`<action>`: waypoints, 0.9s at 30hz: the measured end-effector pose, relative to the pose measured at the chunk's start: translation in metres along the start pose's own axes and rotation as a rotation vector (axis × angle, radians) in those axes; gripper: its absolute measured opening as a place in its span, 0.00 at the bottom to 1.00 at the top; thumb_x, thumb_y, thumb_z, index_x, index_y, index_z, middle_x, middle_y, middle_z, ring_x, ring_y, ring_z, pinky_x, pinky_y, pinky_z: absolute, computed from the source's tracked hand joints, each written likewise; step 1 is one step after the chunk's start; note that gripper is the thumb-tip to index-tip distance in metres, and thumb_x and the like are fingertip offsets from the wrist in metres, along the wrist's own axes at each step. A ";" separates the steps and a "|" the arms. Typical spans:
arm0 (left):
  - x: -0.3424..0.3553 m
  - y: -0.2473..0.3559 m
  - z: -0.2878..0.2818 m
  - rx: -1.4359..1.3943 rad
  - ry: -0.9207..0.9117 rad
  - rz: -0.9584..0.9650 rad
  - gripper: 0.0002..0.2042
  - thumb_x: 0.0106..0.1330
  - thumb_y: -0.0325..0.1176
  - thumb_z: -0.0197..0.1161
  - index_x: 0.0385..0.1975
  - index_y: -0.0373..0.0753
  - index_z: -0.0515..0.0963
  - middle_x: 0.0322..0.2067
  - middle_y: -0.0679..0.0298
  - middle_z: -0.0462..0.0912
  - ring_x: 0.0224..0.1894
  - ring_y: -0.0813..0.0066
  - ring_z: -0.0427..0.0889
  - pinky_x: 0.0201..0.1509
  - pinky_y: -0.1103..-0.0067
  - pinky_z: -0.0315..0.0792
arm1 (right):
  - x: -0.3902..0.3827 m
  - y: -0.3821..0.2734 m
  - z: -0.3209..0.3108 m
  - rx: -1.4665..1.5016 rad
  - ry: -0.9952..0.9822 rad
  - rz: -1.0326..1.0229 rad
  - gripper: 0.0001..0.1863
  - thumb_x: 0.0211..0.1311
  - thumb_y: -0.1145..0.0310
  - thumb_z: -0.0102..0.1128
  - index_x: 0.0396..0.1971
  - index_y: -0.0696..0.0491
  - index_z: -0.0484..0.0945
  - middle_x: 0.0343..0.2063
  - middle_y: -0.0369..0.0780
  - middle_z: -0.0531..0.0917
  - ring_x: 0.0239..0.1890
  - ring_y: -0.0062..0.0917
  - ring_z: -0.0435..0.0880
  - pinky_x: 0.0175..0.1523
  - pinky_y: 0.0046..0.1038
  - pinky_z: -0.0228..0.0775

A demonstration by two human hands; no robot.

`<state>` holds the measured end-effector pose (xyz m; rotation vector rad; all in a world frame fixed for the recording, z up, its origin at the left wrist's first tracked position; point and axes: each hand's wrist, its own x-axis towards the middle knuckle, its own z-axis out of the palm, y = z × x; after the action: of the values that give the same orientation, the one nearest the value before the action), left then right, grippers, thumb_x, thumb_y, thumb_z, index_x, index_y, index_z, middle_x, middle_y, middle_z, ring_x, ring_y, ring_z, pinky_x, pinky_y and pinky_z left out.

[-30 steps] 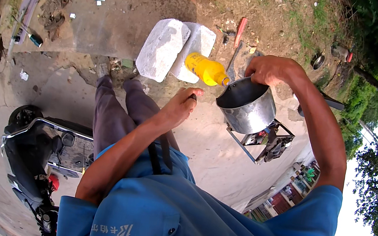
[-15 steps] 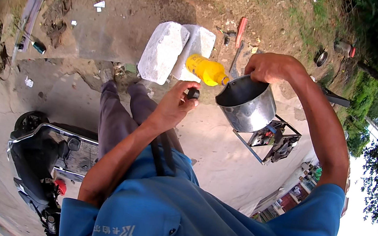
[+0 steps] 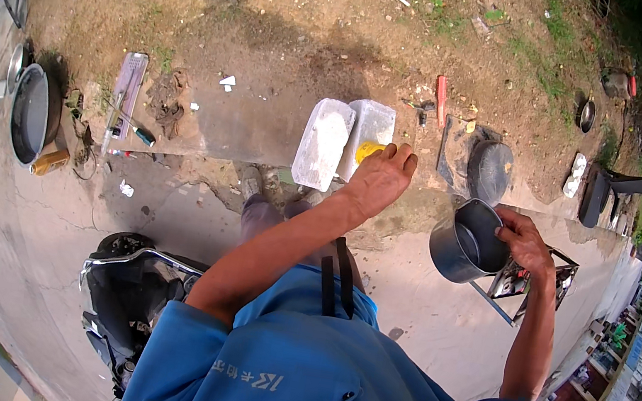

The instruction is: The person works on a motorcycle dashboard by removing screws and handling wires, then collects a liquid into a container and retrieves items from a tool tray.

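Note:
My left hand is closed at a yellow bottle. Its fingers hide most of the bottle, leaving a yellow part showing beside the knuckles. Two pale stone-like blocks stand just left of and behind the bottle. Off to the right, my right hand grips the rim of a metal pot. The pot's open mouth faces up and shows a dark inside. A round dark object lies on the ground just beyond the pot.
A metal frame stand is partly hidden behind my right forearm. A red-handled tool lies ahead. At the left are a large pan, a screwdriver and a parked black scooter. A small pan sits far right.
My left hand has moved forward onto the yellow bottle; the black knob-like piece at its fingers is out of sight now. My right hand has drawn the pot back, away from the bottle.

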<state>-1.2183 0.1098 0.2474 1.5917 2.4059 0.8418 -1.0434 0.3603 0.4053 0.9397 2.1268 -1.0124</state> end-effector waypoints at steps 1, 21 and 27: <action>0.002 -0.001 0.005 0.055 -0.040 0.006 0.18 0.51 0.26 0.60 0.44 0.29 0.76 0.40 0.57 0.74 0.43 0.65 0.78 0.46 0.74 0.78 | -0.010 0.000 0.009 0.089 0.059 0.038 0.22 0.60 0.78 0.52 0.56 0.64 0.73 0.45 0.40 0.82 0.48 0.22 0.78 0.57 0.24 0.66; 0.005 -0.021 0.061 0.357 -0.170 0.233 0.11 0.55 0.31 0.59 0.31 0.32 0.83 0.40 0.53 0.75 0.42 0.58 0.82 0.42 0.68 0.79 | -0.021 0.201 0.159 0.409 0.270 -0.079 0.30 0.63 0.66 0.57 0.66 0.52 0.66 0.54 0.41 0.72 0.46 0.26 0.76 0.46 0.20 0.68; -0.003 -0.031 0.037 0.216 -0.062 0.420 0.09 0.54 0.31 0.58 0.31 0.36 0.81 0.41 0.57 0.76 0.45 0.57 0.81 0.44 0.70 0.79 | -0.025 0.211 0.182 0.555 0.397 -0.092 0.28 0.56 0.69 0.56 0.59 0.55 0.72 0.40 0.34 0.74 0.36 0.18 0.73 0.37 0.19 0.65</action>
<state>-1.2273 0.1121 0.1994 2.2184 2.2150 0.5879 -0.8241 0.2996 0.2431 1.4099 2.2578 -1.6256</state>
